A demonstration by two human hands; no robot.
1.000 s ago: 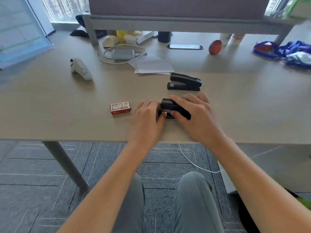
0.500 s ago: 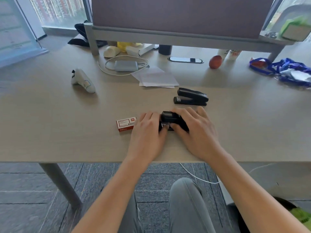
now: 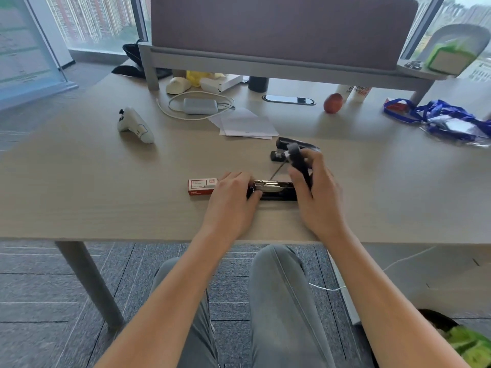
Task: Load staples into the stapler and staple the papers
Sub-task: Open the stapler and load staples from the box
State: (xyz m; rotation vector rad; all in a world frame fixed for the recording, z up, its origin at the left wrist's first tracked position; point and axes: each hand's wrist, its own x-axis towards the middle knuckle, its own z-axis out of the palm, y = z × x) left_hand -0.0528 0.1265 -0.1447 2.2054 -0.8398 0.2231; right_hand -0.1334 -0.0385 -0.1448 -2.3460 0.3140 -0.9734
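Note:
A black stapler lies on the desk near the front edge, its lid swung up and its metal staple channel exposed. My left hand grips the stapler's left end and holds the base down. My right hand grips the raised black lid. A red and white staple box lies shut just left of my left hand. A small stack of white papers lies farther back. A second black stapler sits behind my right hand, partly hidden by the lid.
A white game controller lies at the left. A grey charger with a coiled white cable, a red apple and blue lanyards lie along the back. A grey shelf spans the rear of the desk.
The stapler was shut under both hands; now my right hand has swung its lid up and back, baring the metal channel. The camera view has tilted up slightly.

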